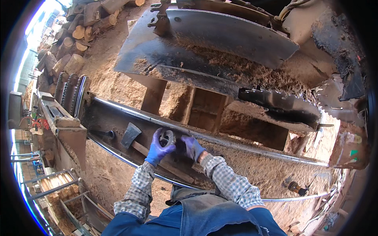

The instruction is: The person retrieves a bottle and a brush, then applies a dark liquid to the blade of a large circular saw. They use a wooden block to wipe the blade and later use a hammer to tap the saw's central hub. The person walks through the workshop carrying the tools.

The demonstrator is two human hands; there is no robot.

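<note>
In a purple-blue glove, my left hand is closed around a dark grey ring-shaped piece, held upright above the metal bed. My right hand, gloved alike, hovers just to the right of the ring and looks apart from it. Its fingertips are blurred, so their closure is unclear. Beneath my hands an axe lies on the dark bed: its steel head shows left of my left hand, and its wooden handle slants down to the right under my forearms.
Beyond the rail stands a toothed circular saw blade among sawdust. A steel guard plate spans the back. Chains run at the left end, and logs are piled behind. A yellow-black tool lies at right.
</note>
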